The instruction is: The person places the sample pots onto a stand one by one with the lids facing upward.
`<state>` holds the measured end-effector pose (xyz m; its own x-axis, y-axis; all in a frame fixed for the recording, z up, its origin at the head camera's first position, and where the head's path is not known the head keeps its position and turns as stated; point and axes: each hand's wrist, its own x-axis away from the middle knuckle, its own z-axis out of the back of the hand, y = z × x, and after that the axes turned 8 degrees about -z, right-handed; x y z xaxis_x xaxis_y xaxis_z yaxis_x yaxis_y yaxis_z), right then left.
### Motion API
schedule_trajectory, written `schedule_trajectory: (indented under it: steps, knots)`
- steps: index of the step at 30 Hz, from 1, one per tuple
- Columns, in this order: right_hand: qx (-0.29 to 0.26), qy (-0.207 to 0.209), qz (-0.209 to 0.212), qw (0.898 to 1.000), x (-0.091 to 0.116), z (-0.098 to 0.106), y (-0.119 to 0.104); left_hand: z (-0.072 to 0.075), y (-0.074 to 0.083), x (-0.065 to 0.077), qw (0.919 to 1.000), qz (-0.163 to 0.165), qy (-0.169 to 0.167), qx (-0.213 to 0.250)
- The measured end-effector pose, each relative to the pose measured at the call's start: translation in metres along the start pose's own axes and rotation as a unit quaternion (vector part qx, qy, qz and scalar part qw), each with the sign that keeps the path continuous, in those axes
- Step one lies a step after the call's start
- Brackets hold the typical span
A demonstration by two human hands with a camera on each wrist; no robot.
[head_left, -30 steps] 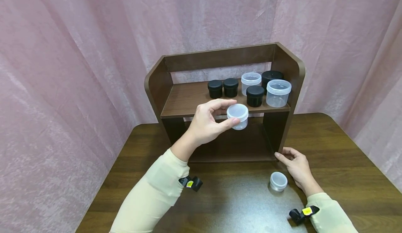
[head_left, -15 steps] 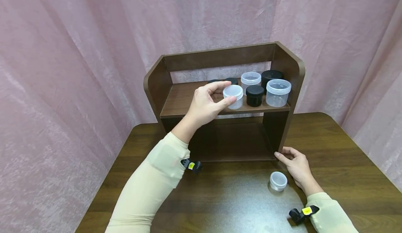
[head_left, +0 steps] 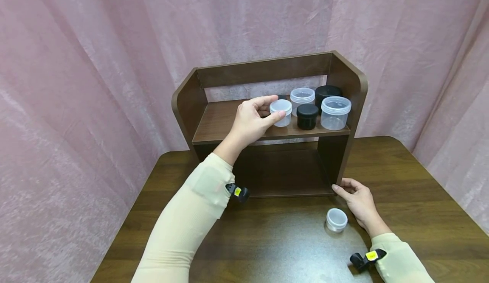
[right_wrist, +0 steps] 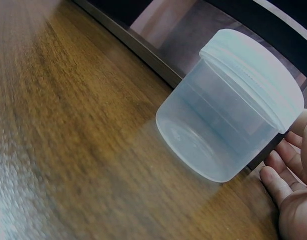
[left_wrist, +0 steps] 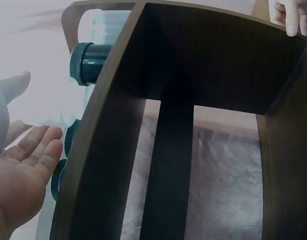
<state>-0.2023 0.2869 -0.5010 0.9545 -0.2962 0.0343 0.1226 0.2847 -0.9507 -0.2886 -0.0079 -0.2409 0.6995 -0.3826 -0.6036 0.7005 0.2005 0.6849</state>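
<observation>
My left hand [head_left: 250,121] pinches a small clear plastic jar with a whitish lid [head_left: 282,119] between thumb and fingers. It holds the jar upright at the front of the upper board of a brown wooden shelf [head_left: 219,115]; whether the base touches the board I cannot tell. My right hand [head_left: 360,203] grips the shelf's lower right front corner, thumb at the front and fingers along the outer side. Beside that hand, a second small clear jar [head_left: 336,219] stands lidded on the table; it fills much of the right wrist view.
On the upper board stand a small black jar [head_left: 307,116], two larger clear jars, one at the front right [head_left: 335,114], and a big black jar [head_left: 327,95]. More small black jars are partly hidden behind my left hand. A pink curtain [head_left: 252,20] hangs behind the wooden table [head_left: 267,240].
My left hand has raised the clear jar from below the upper board's edge to above it, then slightly farther in. My right hand stays at the shelf corner.
</observation>
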Motion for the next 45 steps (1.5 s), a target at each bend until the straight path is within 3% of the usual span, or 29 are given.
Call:
schedule_trajectory:
  steps: [13, 21, 29, 45]
  knots:
    - [-0.001, 0.002, 0.002, 1.0, 0.0, 0.0, 0.001, -0.013, -0.002, -0.008, 0.998, -0.008, 0.002, -0.063]
    - [-0.001, -0.001, 0.003, 1.0, 0.002, 0.0, 0.001, -0.019, -0.008, -0.005, 0.9979, 0.001, 0.01, -0.065]
    - [0.001, 0.002, 0.002, 1.0, 0.003, 0.005, 0.0, -0.024, -0.009, -0.001, 0.9971, -0.018, 0.018, -0.071]
    - [0.001, 0.005, 0.013, 1.0, 0.003, 0.005, 0.002, -0.028, -0.011, 0.0, 0.9949, -0.002, 0.008, -0.1]
